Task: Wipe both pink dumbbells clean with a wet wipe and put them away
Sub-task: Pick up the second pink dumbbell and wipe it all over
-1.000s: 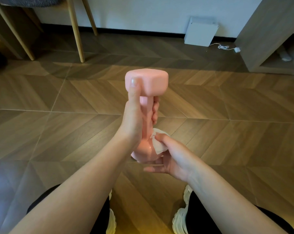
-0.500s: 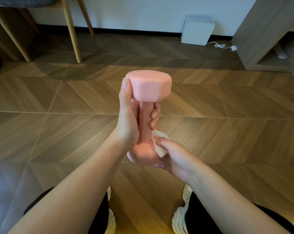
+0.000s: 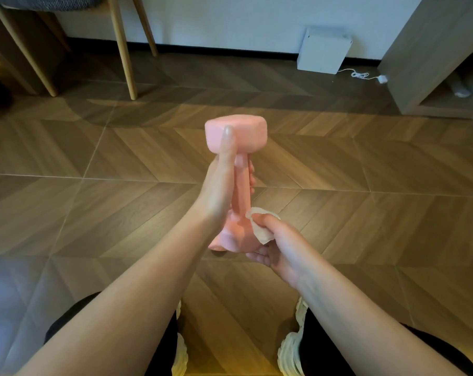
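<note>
Two hands: left hand (image 3: 219, 191) grips upright dumbbell (image 3: 236, 183) (thumb raised), right hand (image 3: 280, 249) pinches wipe (image 3: 262, 230) against it.

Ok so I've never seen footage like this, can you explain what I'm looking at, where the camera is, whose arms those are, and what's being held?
There is no machine here. The camera sits on a person's head and looks forward and down, so the two bare arms coming up from the bottom edge are the wearer's own.

The left hand grips a pink dumbbell by its handle and holds it upright above the floor, thumb resting on the top weight. The right hand presses a white wet wipe with its fingers against the lower weight, so cleaning appears under way.

Below are dark trousers and pale shoes on a wooden floor. Further off stand chair legs, a white box against the wall with a cable, and a wooden cabinet. Only one dumbbell is in view.
</note>
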A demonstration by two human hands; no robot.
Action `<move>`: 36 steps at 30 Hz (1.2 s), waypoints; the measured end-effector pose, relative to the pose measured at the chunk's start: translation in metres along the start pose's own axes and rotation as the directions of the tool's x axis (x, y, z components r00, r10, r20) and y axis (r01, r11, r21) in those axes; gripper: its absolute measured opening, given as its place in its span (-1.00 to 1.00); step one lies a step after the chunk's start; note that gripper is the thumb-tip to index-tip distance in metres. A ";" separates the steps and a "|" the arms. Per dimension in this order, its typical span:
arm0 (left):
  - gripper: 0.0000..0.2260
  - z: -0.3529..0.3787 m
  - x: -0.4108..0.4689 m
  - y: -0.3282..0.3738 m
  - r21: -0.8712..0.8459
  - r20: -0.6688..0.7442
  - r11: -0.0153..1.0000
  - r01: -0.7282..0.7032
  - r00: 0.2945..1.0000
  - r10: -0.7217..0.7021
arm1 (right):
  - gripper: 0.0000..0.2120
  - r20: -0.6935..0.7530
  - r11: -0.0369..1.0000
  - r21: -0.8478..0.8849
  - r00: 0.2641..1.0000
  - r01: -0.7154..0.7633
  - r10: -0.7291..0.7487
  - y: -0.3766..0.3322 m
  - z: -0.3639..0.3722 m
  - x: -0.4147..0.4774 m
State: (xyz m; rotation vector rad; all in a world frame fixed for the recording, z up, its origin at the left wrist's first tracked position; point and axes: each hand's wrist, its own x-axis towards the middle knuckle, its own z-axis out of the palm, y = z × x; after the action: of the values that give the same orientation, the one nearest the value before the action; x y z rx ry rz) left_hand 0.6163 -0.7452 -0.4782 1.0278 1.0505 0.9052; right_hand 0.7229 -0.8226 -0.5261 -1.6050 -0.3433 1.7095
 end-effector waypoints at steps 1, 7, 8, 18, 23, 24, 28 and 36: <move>-0.30 0.002 -0.001 -0.001 -0.017 -0.015 1.000 0.015 1.000 -0.015 | -0.79 -0.026 1.000 -0.008 1.000 0.005 -0.005 0.001 0.001 0.001; -0.29 0.007 -0.006 0.012 -0.180 0.009 0.984 -0.010 1.000 0.012 | -0.74 0.075 0.999 -0.046 0.997 -0.016 0.019 -0.005 -0.001 0.006; -0.28 0.006 -0.007 0.013 -0.201 0.015 0.979 -0.013 1.000 0.016 | -0.72 0.109 0.998 -0.067 0.994 -0.013 0.021 -0.005 -0.003 0.006; -0.24 0.004 -0.006 0.008 -0.240 0.139 0.971 -0.020 0.989 0.055 | -0.75 0.098 0.992 -0.122 0.995 -0.014 0.026 -0.012 -0.005 0.003; -0.23 0.006 -0.006 0.010 -0.277 0.202 0.960 0.030 0.979 0.028 | -0.81 0.104 0.973 -0.222 0.991 -0.055 0.080 -0.014 -0.005 0.004; -0.23 0.005 -0.006 0.011 -0.292 0.217 0.956 0.043 0.976 0.022 | -0.80 0.121 0.967 -0.244 0.988 -0.067 0.099 -0.016 -0.006 0.004; -0.20 0.001 -0.006 0.015 -0.371 0.287 0.926 0.077 0.957 0.035 | -0.83 0.187 0.973 -0.215 0.975 -0.083 0.124 -0.021 -0.013 0.000; -0.27 0.006 -0.004 0.006 0.049 0.026 0.999 -0.014 1.000 0.012 | -0.90 -0.011 0.995 -0.055 0.997 -0.078 0.077 -0.011 -0.010 0.006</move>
State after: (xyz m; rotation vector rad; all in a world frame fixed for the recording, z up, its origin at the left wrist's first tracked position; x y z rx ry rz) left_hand 0.6209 -0.7484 -0.4707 1.0854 1.0502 0.8783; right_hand 0.7365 -0.8146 -0.5250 -1.6853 -0.3308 1.7648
